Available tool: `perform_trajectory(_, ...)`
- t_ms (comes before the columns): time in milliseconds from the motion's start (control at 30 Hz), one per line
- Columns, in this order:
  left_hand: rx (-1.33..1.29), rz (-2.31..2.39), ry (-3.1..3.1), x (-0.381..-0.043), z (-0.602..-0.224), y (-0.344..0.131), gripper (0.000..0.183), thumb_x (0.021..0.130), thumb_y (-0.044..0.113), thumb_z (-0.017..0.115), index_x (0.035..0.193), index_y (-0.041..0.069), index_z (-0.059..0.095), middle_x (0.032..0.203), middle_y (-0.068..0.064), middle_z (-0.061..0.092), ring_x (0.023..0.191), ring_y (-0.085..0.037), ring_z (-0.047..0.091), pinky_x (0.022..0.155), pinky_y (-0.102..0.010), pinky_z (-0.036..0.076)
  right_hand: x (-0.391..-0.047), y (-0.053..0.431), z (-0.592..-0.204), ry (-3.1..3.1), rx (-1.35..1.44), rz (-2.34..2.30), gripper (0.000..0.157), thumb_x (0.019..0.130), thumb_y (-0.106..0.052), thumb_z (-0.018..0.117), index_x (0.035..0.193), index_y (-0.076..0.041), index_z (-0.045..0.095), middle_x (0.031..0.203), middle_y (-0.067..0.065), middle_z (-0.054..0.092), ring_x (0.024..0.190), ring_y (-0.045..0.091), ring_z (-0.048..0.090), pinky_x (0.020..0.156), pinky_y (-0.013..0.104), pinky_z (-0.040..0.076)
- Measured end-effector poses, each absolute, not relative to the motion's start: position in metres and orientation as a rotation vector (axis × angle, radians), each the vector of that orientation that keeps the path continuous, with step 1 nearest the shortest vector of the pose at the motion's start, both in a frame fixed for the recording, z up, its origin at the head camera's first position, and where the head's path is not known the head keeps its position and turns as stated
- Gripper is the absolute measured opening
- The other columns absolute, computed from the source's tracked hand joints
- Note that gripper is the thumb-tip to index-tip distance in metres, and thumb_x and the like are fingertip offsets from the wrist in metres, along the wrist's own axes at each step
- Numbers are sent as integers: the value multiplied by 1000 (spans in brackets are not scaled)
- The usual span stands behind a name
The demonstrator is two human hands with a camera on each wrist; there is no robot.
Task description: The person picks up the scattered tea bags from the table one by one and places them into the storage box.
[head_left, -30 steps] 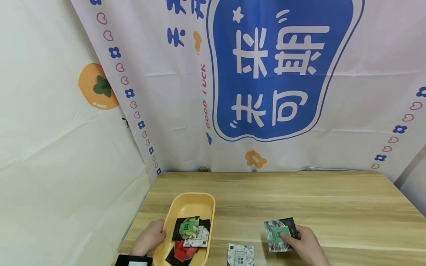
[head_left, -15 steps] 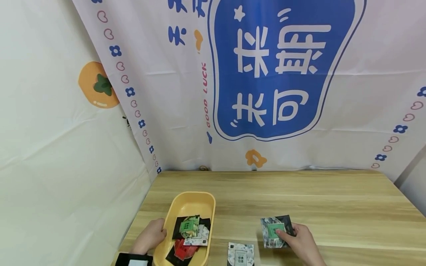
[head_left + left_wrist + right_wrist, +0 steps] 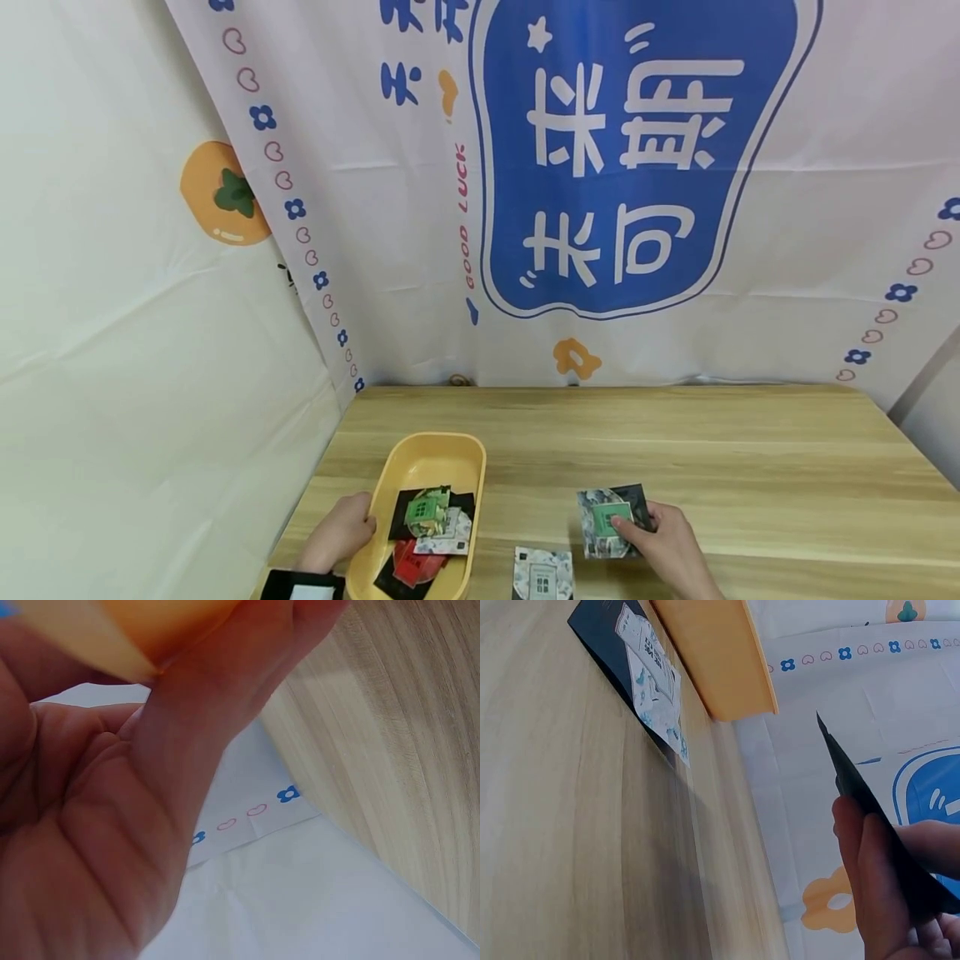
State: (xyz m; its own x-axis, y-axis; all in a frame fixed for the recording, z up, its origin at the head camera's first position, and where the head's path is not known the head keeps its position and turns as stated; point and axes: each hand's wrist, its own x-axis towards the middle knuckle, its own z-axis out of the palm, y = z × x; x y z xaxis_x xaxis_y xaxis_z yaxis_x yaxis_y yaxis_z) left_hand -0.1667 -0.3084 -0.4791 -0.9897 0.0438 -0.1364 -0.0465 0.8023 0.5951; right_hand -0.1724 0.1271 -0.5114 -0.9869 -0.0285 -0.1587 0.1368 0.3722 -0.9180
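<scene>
My left hand [image 3: 339, 535] grips the left rim of a yellow plastic tray [image 3: 438, 454]. In the left wrist view the thumb and fingers of that hand [image 3: 161, 787] curl over the tray's edge [image 3: 135, 634]. My right hand [image 3: 670, 546] pinches a flat black sachet with a green label [image 3: 595, 540], thumb on its printed face. Seen edge-on in the right wrist view, the sachet [image 3: 866, 799] is raised above the table. Inside the tray lie a green-labelled sachet [image 3: 425, 510], a white one [image 3: 454, 537] and a red one [image 3: 416, 568], overlapping.
A grey-and-white sachet [image 3: 542, 575] lies on the wooden table [image 3: 712, 450] between tray and right hand, cut off by the lower frame edge. A printed cloth [image 3: 420, 250] hangs behind the table, and a pale sheet [image 3: 150, 375] covers the left side.
My right hand has moved left with the green-labelled sachet, closer to the sachet on the table. The left hand and the tray have stayed in place.
</scene>
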Motion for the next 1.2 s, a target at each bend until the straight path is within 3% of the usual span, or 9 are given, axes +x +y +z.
perform_trajectory(500, -20, 899, 2884, -167, -481, -307, 10, 81, -8, 49, 83, -3, 58, 61, -5, 52, 51, -16, 49, 46, -31, 45, -172, 118, -509, 2477, 108, -1702, 24, 83, -23, 71, 87, 0, 70, 66, 2, 64, 53, 13, 40, 51, 27, 36)
perform_trajectory(800, -49, 869, 2884, -167, -482, -307, 9, 82, -7, 50, 82, -2, 58, 60, -4, 51, 50, -16, 49, 46, -30, 45, -173, 107, -505, 2409, 141, -1791, 22, 82, -19, 71, 78, 1, 62, 52, -3, 37, 46, 12, 28, 45, 24, 29)
perform_trajectory(1200, -66, 901, 2873, -166, -481, -306, 10, 83, -7, 49, 81, -1, 58, 61, -5, 52, 51, -16, 52, 46, -31, 47, -173, 97, -508, 2398, 135, -1813, 21, 81, -17, 71, 87, 3, 68, 61, 2, 63, 49, 10, 34, 45, 23, 31)
